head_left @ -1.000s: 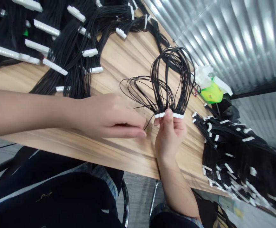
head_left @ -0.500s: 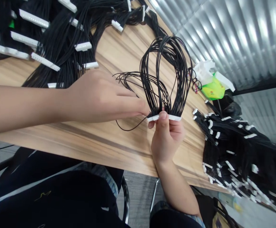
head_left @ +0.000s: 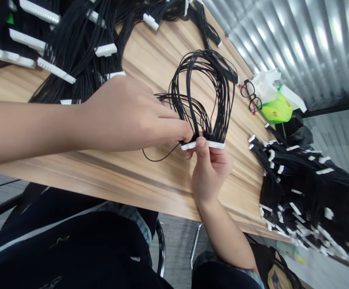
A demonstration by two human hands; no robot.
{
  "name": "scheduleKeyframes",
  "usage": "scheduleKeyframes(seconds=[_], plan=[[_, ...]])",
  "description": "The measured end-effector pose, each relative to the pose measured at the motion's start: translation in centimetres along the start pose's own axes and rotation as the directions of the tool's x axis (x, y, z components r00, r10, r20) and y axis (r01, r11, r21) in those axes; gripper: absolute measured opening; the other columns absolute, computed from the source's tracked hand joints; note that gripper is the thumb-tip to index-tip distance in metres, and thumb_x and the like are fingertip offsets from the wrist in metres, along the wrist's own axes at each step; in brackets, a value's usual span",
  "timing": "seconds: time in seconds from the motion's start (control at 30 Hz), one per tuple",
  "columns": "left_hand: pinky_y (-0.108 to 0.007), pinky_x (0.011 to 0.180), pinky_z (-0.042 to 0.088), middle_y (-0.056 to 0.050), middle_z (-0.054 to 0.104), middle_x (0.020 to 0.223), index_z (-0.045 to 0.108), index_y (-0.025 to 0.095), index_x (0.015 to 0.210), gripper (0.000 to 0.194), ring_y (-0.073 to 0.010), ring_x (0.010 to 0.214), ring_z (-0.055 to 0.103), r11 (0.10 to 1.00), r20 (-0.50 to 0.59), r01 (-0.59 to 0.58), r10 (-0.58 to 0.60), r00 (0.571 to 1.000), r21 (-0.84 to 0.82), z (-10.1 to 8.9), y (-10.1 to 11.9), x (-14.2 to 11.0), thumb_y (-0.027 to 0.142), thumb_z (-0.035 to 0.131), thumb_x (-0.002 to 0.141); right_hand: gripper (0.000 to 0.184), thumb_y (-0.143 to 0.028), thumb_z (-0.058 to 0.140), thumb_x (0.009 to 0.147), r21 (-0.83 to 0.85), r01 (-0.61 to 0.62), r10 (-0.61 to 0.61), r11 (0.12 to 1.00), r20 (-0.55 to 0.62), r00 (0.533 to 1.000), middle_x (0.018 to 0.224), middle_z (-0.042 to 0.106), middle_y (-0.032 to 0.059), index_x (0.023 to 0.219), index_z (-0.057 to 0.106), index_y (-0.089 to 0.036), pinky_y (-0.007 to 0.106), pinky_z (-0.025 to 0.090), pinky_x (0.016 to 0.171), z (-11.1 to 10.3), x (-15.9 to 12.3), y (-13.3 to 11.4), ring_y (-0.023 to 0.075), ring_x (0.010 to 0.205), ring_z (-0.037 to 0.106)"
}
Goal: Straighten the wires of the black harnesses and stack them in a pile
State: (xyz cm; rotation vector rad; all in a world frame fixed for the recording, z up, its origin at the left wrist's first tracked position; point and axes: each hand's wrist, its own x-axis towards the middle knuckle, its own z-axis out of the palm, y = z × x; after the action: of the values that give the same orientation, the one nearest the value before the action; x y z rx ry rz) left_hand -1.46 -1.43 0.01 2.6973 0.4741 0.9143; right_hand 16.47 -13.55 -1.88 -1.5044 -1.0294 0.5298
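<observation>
Black wire bundle (head_left: 201,92) loops up from a white plastic connector strip (head_left: 203,145), clamped in the right hand (head_left: 210,172); the left hand (head_left: 132,116) touches the wires, grip unclear.

wood tabletop (head_left: 150,188) passable nearside, wire bundles (head_left: 78,76) blocking left, corrugated wall (head_left: 307,52) beyond
</observation>
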Motion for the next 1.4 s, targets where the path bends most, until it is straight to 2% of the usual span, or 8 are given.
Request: scheduleKeyframes(seconds=[0.13, 0.4, 0.6, 0.77, 0.87, 1.0, 1.13, 1.4], plan=[[-0.027, 0.062, 0.034, 0.002, 0.072, 0.084, 0.072, 0.022, 0.098, 0.039, -0.0134, 0.075, 0.062, 0.935, 0.044, -0.248, 0.245, 0.969, 0.253, -0.2, 0.1, 0.4, 0.028, 0.036, 0.111, 0.019, -0.041, 0.073, 0.088, -0.060, 0.020, -0.019, 0.998, 0.017, 1.000, 0.055, 0.068, -0.0059, 0.081, 0.074, -0.023, 0.028, 0.050, 0.052, 0.1, -0.1, 0.1, 0.0113, 0.051, 0.061], [-0.033, 0.068, 0.038, -0.004, 0.069, 0.092, 0.064, 0.017, 0.093, 0.036, -0.0186, 0.087, 0.065, 0.849, 0.070, -0.314, 0.315, 0.946, 0.424, 0.2, -0.3, 0.6, 0.032, 0.036, 0.111, 0.024, -0.045, 0.073, 0.090, -0.061, -0.019, 0.022, 0.998, 0.039, 0.999, 0.057, 0.069, -0.0051, 0.084, 0.075, -0.022, 0.028, 0.051, 0.053, -0.1, 0.1, 0.6, 0.0114, 0.052, 0.063], [-0.035, 0.087, 0.048, 0.003, 0.061, 0.074, 0.057, 0.021, 0.074, 0.042, -0.0135, 0.079, 0.059, 0.874, -0.175, -0.479, 0.485, 0.857, 0.080, 0.1, 0.5, -0.4, 0.047, 0.054, 0.106, 0.027, -0.044, 0.078, 0.087, 0.124, -0.041, 0.044, 0.991, -0.017, 0.999, 0.057, 0.067, -0.0055, 0.074, 0.073, -0.021, 0.024, 0.048, 0.052, -0.5, 1.0, 0.5, 0.0087, 0.052, 0.061], [-0.029, 0.066, 0.041, 0.004, 0.056, 0.066, 0.060, 0.021, 0.076, 0.036, -0.0099, 0.064, 0.048, 0.776, -0.058, -0.574, 0.581, 0.812, -0.263, 1.1, 1.1, -1.2, 0.032, 0.049, 0.108, 0.027, -0.043, 0.077, 0.088, 0.112, -0.018, 0.023, 0.994, -0.040, 0.999, 0.058, 0.064, -0.0053, 0.075, 0.072, -0.021, 0.025, 0.048, 0.053, -0.5, 1.4, 0.7, 0.0087, 0.052, 0.060], [-0.029, 0.061, 0.034, 0.006, 0.056, 0.064, 0.059, 0.021, 0.079, 0.036, -0.0084, 0.060, 0.047, 0.855, -0.060, -0.461, 0.461, 0.885, -0.238, 0.9, 1.2, -1.2, 0.031, 0.044, 0.110, 0.027, -0.045, 0.074, 0.088, 0.052, -0.024, 0.026, 0.998, -0.041, 0.999, 0.057, 0.062, -0.0053, 0.076, 0.071, -0.021, 0.026, 0.048, 0.053, -0.5, 1.4, 0.6, 0.0093, 0.051, 0.059], [-0.020, 0.053, 0.027, 0.009, 0.056, 0.060, 0.062, 0.023, 0.105, 0.028, -0.0043, 0.048, 0.043, 0.983, -0.053, -0.065, 0.057, 0.997, -0.171, 0.4, 0.8, -0.6, 0.037, 0.039, 0.112, 0.030, -0.045, 0.072, 0.087, -0.014, -0.032, 0.032, 0.999, -0.045, 0.998, 0.055, 0.062, -0.0051, 0.070, 0.067, -0.022, 0.026, 0.047, 0.052, -0.4, 1.3, 0.1, 0.0095, 0.050, 0.058], [-0.022, 0.051, 0.023, 0.007, 0.063, 0.064, 0.063, 0.027, 0.123, 0.029, -0.0060, 0.044, 0.043, 0.980, 0.042, 0.185, -0.182, 0.982, -0.072, 0.5, 0.1, -0.1, 0.040, 0.044, 0.105, 0.019, -0.037, 0.074, 0.085, -0.016, -0.022, 0.022, 1.000, -0.013, 1.000, 0.054, 0.067, -0.0054, 0.074, 0.072, -0.022, 0.025, 0.049, 0.051, -0.2, 0.8, -0.1, 0.0101, 0.050, 0.061], [-0.022, 0.074, 0.039, 0.002, 0.062, 0.072, 0.074, 0.017, 0.094, 0.043, -0.0062, 0.061, 0.049, 0.968, -0.021, 0.236, -0.235, 0.972, 0.089, -0.4, -0.5, 0.5, 0.049, 0.046, 0.103, 0.020, -0.040, 0.075, 0.085, -0.020, -0.014, 0.013, 1.000, -0.033, 0.999, 0.054, 0.068, -0.0051, 0.076, 0.072, -0.022, 0.026, 0.049, 0.050, -0.2, 0.7, -0.2, 0.0106, 0.049, 0.062]])
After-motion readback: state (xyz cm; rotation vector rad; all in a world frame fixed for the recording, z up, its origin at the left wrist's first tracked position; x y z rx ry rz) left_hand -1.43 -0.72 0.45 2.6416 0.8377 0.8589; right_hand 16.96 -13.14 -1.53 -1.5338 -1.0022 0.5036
